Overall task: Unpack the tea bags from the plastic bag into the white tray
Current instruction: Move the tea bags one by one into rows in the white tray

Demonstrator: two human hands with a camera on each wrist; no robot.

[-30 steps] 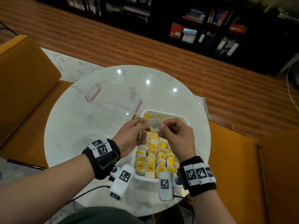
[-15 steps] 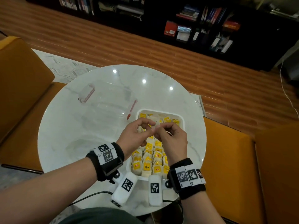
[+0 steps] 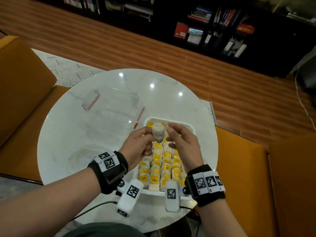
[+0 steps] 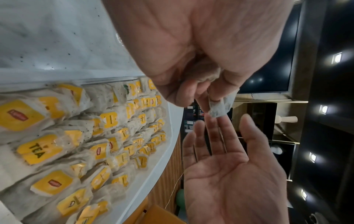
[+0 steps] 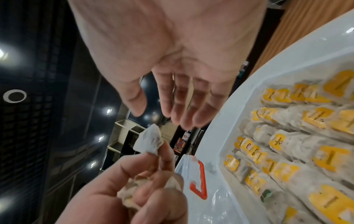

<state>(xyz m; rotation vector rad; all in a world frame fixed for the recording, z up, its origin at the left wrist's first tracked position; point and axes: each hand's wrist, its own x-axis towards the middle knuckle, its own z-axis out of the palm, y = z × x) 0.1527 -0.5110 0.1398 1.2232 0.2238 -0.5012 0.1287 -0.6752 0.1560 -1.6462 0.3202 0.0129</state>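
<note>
The white tray (image 3: 189, 125) on the round marble table (image 3: 82, 144) is packed with rows of yellow-tagged tea bags (image 3: 162, 162). Above its far end my left hand (image 3: 152, 134) pinches one pale tea bag (image 3: 158, 132) between thumb and fingers, upright. The left wrist view shows that tea bag (image 4: 220, 109) at my fingertips and something pale and crumpled deeper in the palm. My right hand (image 3: 171, 134) hangs just right of the bag with straight fingers, holding nothing; its palm (image 4: 229, 174) faces the left wrist view. The clear plastic bag (image 3: 111, 108) with a red zip lies flat, left of the tray.
Orange seats (image 3: 22, 93) flank the table on the left and on the right (image 3: 248, 177). A dark bookshelf (image 3: 213, 23) stands beyond the wooden floor. Cables run from the wrist cameras off the table's near edge.
Both hands pinched the tea bag together before. Now my right hand has let go and opened, and the left hand holds the bag alone, slightly higher.
</note>
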